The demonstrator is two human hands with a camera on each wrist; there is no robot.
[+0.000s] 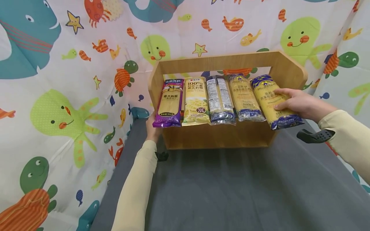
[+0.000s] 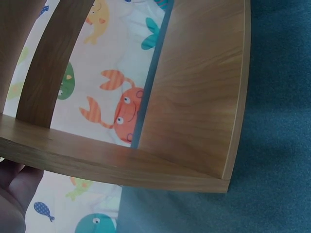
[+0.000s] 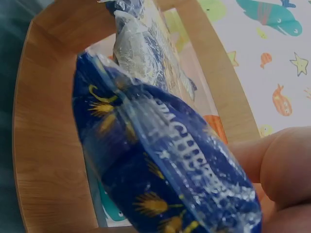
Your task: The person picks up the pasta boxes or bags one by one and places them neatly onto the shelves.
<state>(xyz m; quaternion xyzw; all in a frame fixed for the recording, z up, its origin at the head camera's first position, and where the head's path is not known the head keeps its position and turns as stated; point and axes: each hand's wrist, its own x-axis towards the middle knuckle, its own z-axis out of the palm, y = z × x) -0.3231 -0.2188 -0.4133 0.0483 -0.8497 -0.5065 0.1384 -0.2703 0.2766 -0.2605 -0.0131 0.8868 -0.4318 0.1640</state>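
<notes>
My right hand [image 1: 299, 101] grips the rightmost spaghetti pack [image 1: 274, 101], yellow with blue ends, by its right side. In the right wrist view, the blue lower end of that pack [image 3: 160, 155] fills the middle, fingers behind it. The pack leans on the wooden rack [image 1: 219, 136], next to another yellow spaghetti pack [image 1: 245, 98]. My left hand [image 1: 153, 128] holds the rack's left side panel, partly hidden behind the purple pasta pack [image 1: 170, 102]. In the left wrist view, fingers [image 2: 26, 187] meet the outer side of the panel [image 2: 112, 165].
Between the end packs lie a yellow and white pasta pack [image 1: 196, 101] and a clear pack with a white label [image 1: 221, 99]. The rack stands on a dark grey table [image 1: 202, 189]. A curtain with sea animals [image 1: 179, 35] surrounds the back and sides.
</notes>
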